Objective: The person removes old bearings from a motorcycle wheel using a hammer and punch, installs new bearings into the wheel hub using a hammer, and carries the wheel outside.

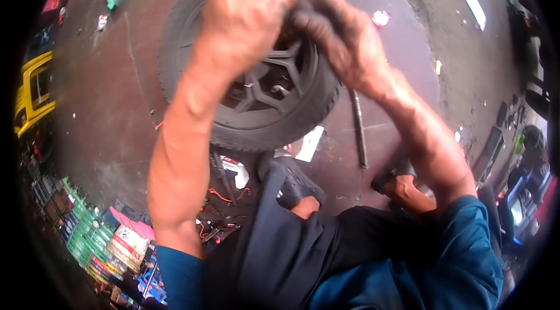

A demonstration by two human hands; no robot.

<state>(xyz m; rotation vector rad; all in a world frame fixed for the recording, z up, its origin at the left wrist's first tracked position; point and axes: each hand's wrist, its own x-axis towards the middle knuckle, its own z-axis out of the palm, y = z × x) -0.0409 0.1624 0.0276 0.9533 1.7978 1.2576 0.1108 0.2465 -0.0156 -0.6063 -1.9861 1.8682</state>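
My left hand (242, 15) is closed above a wheel, its thumb and fingers pressed together near the top of the view. Close against it, my right hand (347, 41) has its darkened fingers curled inward. Something dark shows between the two hands, but blur and the fingers hide what it is. Beneath them lies the wheel's black tyre (262, 135), with a dark spoked rim (271, 79) inside it. A valve stem (279, 89) seems to show between the spokes. The far part of the wheel is covered by my hands and left forearm.
A metal bar (359, 129) lies on the floor right of the tyre. My sandalled foot (291, 181) is close to the tyre's near edge. Tools, a green crate (87, 225) and a white bucket (127, 246) crowd the lower left. A yellow frame (35, 94) stands farther left.
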